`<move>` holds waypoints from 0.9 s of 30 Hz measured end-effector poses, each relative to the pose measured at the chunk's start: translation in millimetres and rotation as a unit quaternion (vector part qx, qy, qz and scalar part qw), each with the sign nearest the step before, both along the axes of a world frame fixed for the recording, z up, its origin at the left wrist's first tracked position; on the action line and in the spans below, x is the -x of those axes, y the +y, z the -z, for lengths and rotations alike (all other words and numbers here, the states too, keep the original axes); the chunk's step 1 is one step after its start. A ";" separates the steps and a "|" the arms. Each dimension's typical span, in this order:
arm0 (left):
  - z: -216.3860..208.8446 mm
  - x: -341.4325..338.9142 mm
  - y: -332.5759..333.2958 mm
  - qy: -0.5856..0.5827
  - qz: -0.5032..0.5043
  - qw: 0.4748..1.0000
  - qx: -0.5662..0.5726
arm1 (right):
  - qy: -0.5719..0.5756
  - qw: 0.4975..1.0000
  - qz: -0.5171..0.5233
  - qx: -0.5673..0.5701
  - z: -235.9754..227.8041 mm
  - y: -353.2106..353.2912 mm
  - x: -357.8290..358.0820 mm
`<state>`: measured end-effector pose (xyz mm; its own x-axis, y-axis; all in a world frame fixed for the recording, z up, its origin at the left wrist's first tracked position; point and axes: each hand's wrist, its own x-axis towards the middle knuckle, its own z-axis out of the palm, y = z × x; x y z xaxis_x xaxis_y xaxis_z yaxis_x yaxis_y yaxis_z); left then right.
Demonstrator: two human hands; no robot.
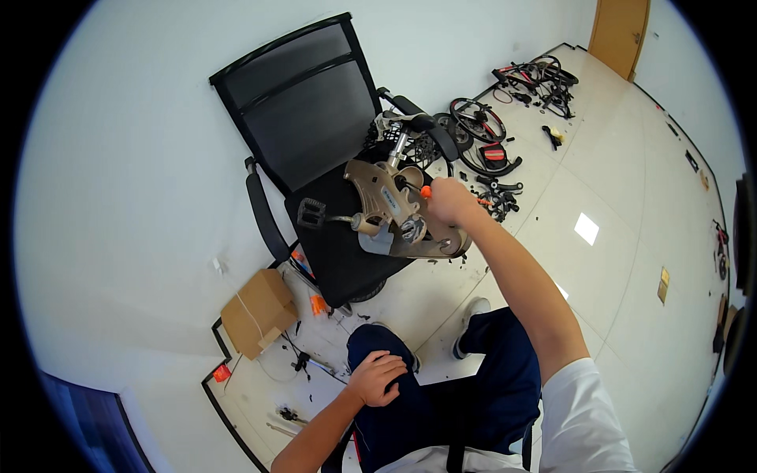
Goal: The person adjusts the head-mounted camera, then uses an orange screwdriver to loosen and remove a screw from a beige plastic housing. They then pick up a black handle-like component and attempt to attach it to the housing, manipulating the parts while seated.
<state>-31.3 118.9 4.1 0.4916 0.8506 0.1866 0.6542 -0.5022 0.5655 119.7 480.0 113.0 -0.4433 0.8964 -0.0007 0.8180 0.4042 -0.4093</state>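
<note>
A bronze-coloured bicycle frame section (368,181) lies on the black seat of an office chair (323,260). A black pedal (311,213) on a crank sticks out of its left side, and a silver post (400,148) rises at the back. My right hand (453,202) is closed around an orange-handled screwdriver (426,191); its dark shaft points left into the frame, and the tip is hidden there. My left hand (378,378) lies on my left knee, holding nothing, fingers laid over the trouser cloth.
Behind the chair's right armrest (434,134), bicycle wheels (478,120) and loose parts lie on the floor. More bicycle parts (544,79) are piled along the far wall. A cardboard box (260,313) stands left of the chair, with cables (301,361) nearby. A wooden door (619,35) is at the back.
</note>
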 end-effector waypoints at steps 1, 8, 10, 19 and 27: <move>3.0 2.5 -3.2 0.000 0.001 1.000 0.000 | -0.021 0.999 -0.005 -0.027 -7.4 -15.3 10.3; 10.7 17.7 -21.4 -0.009 -0.003 1.000 -0.003 | -0.184 0.943 -0.114 -0.252 -13.2 -50.8 33.3; 12.4 18.2 -19.8 -0.013 -0.004 1.000 -0.007 | -0.199 0.927 -0.142 -0.285 -14.0 -42.5 30.5; 12.0 5.4 -18.2 -0.014 -0.003 1.000 -0.010 | 0.053 0.967 0.073 0.240 -16.1 6.7 14.6; 10.7 15.0 -21.3 0.000 0.000 1.000 -0.011 | 0.187 0.921 0.111 0.323 -1.4 -7.9 10.5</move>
<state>-46.3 97.6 -6.5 0.4914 0.8462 0.2060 0.6545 -0.5148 0.5537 109.3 472.1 114.4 -0.3262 0.8308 -0.4509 0.6043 -0.1835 -0.7753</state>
